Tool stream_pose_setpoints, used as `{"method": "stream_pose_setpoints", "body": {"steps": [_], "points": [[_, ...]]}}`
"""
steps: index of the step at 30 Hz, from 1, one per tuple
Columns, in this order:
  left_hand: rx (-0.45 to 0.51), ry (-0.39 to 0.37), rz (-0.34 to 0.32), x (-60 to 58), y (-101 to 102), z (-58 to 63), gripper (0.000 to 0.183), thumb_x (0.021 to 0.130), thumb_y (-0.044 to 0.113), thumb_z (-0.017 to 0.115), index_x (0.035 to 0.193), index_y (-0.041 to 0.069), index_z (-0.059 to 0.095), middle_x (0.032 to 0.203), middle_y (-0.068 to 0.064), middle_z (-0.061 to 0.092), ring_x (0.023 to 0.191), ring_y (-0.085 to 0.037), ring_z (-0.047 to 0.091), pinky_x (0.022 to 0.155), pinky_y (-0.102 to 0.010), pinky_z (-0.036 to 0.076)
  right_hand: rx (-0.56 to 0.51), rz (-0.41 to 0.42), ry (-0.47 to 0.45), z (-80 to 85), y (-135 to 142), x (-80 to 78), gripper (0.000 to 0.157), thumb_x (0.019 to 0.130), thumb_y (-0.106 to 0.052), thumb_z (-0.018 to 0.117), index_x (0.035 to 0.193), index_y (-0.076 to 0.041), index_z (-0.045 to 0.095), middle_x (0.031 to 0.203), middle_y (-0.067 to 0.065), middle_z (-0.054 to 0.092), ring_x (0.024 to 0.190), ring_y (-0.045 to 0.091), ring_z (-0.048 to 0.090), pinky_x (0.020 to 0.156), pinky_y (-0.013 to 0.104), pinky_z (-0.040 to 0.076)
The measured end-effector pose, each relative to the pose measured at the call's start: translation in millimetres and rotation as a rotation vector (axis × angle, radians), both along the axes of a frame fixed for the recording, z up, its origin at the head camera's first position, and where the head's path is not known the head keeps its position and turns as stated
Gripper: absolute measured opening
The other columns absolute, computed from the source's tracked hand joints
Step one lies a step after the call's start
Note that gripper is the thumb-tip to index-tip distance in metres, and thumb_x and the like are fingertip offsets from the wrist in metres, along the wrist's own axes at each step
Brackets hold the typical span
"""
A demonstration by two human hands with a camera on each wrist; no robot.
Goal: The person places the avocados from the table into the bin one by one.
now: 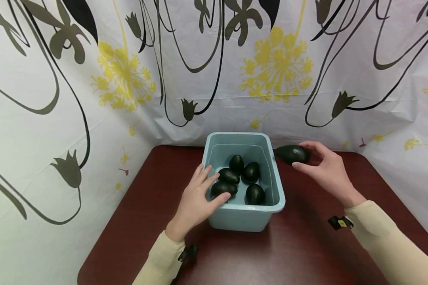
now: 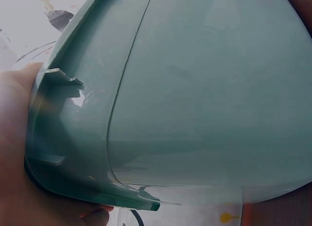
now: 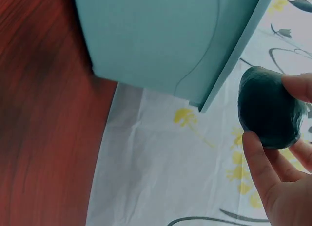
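In the head view a light blue plastic bin [image 1: 243,218] stands on the table with several dark green avocados [image 1: 251,172] lying inside it. My right hand [image 1: 326,170] holds another avocado [image 1: 291,154] between thumb and fingers, just outside the bin's right rim. The right wrist view shows that avocado [image 3: 270,109] pinched beside the bin's wall [image 3: 151,36]. At the bin's near left corner, my left hand [image 1: 196,202] rests over the rim with fingers spread, thumb above the near edge. The left wrist view is mostly filled by the bin's outer wall [image 2: 209,99], and its fingertips are largely hidden.
The dark red-brown wooden table [image 1: 139,221] extends on both sides of the bin. Behind it and at the sides hangs a white sheet [image 1: 214,83] with yellow and dark floral patterns, close to the table's back edge.
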State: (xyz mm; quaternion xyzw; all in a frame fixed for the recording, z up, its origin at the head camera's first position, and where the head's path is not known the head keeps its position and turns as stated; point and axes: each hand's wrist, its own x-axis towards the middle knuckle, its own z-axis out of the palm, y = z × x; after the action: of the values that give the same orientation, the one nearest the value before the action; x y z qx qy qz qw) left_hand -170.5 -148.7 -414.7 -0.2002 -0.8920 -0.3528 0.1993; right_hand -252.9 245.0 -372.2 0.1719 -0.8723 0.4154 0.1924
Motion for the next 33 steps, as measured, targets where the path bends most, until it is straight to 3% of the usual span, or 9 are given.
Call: {"method": "stream_pose_setpoints", "body": {"steps": [10, 21, 29, 33], "points": [[-0.007, -0.012, 0.004, 0.4, 0, 1.5, 0.076, 0.089, 0.071, 0.059, 0.141, 0.016, 0.061, 0.159, -0.001, 0.038, 0.152, -0.023, 0.017, 0.107, -0.059, 0.037, -0.051, 0.064, -0.009, 9.8, -23, 0.6, 0.060, 0.082, -0.026, 0.086, 0.136, -0.027, 0.059, 0.126, 0.000, 0.063, 0.098, 0.011, 0.069, 0.077, 0.016, 0.053], [-0.011, 0.011, -0.005, 0.4, -1, 2.4, 0.072, 0.090, 0.067, 0.061, 0.141, 0.015, 0.061, 0.158, -0.004, 0.039, 0.152, -0.024, 0.018, 0.106, -0.059, 0.038, -0.067, 0.145, 0.000, 40.2, -57, 18.5, 0.055, 0.084, -0.016, 0.084, 0.133, -0.013, 0.060, 0.124, 0.007, 0.062, 0.100, 0.020, 0.068, 0.082, 0.020, 0.054], [-0.012, 0.006, 0.001, -0.2, -1, 1.4, 0.074, 0.090, 0.069, 0.060, 0.140, 0.015, 0.061, 0.158, -0.003, 0.039, 0.152, -0.023, 0.018, 0.107, -0.058, 0.038, -0.059, 0.194, -0.019, 35.1, -73, 11.2, 0.054, 0.084, -0.015, 0.084, 0.132, -0.013, 0.060, 0.125, 0.003, 0.059, 0.100, 0.023, 0.069, 0.081, 0.023, 0.055], [-0.018, 0.004, 0.001, -0.2, -1, 1.3, 0.075, 0.090, 0.070, 0.058, 0.141, 0.016, 0.061, 0.158, -0.002, 0.038, 0.152, -0.022, 0.017, 0.108, -0.057, 0.037, -0.062, 0.199, -0.013, 24.3, -75, -0.8, 0.056, 0.083, -0.018, 0.085, 0.133, -0.020, 0.060, 0.125, -0.004, 0.059, 0.101, 0.018, 0.068, 0.081, 0.025, 0.056]]}}
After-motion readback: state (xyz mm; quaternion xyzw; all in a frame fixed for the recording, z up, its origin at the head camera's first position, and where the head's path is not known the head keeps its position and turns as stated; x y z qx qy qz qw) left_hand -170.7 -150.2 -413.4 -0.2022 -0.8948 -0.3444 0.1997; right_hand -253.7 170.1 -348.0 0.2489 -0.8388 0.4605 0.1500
